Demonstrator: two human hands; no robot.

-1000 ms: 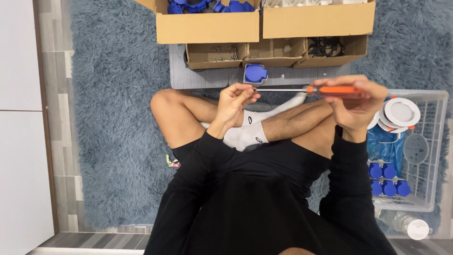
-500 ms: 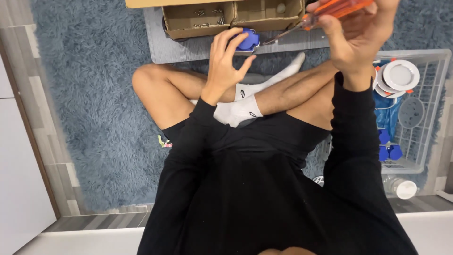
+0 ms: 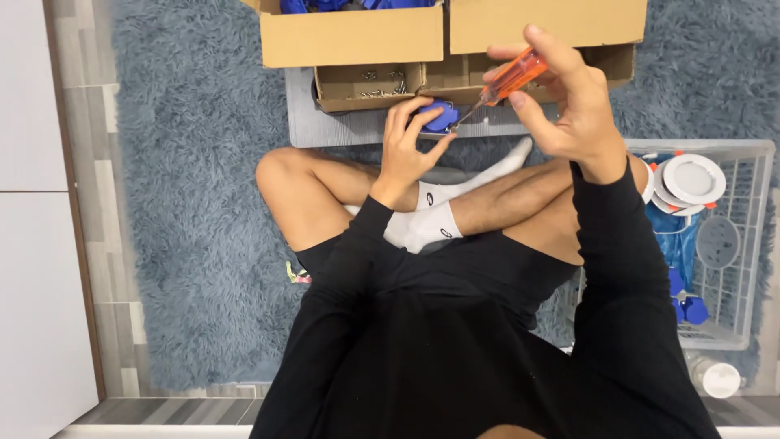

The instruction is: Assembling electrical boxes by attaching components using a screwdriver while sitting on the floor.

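Screwdriver (image 3: 510, 77) tip on blue part (image 3: 441, 116)

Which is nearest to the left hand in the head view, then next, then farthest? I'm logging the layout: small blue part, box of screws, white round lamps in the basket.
1. Small blue part, at the left hand's fingertips.
2. Box of screws, just above the hand.
3. White round lamps, far right in the wire basket.

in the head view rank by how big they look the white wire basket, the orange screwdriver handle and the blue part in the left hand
1. white wire basket
2. orange screwdriver handle
3. blue part, partly hidden by the left hand
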